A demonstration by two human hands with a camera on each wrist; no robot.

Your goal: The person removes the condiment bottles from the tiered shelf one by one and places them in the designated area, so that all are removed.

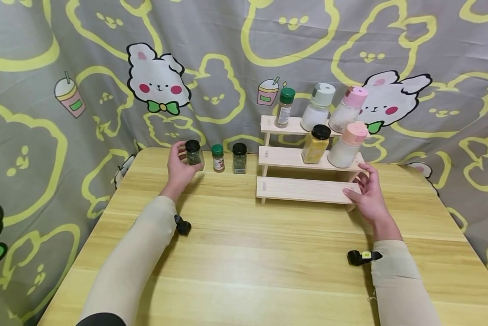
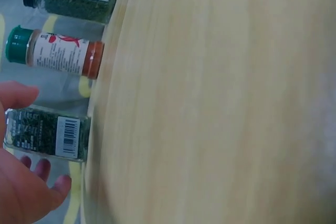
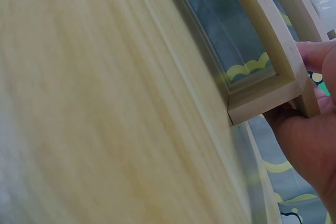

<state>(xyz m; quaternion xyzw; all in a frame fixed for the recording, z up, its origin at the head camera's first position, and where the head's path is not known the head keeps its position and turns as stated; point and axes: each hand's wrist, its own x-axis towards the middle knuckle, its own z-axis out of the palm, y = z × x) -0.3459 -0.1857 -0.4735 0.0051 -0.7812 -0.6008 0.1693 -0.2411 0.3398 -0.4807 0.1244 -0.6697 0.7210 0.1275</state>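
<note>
My left hand (image 1: 181,170) is around a black-lidded jar of dried green herbs (image 1: 193,156) at the table's back edge. In the left wrist view, its thumb and fingers lie on either side of this jar, with a gap between fingertips and glass. My right hand (image 1: 369,192) grips the right end of a three-tier wooden spice rack (image 1: 309,190); the right wrist view shows thumb and fingers around its wooden frame (image 3: 265,98). Beside the left hand's jar stand a small green-capped spice bottle (image 1: 217,159) and another black-lidded herb jar (image 1: 239,159).
The rack's top tier bears a green-capped bottle (image 1: 284,108), a white-lidded shaker (image 1: 318,108) and a pink-lidded shaker (image 1: 347,111). On its middle tier are a yellow spice jar (image 1: 315,146) and a peach-lidded shaker (image 1: 347,147). A patterned curtain (image 1: 219,36) hangs behind the wooden table (image 1: 268,262).
</note>
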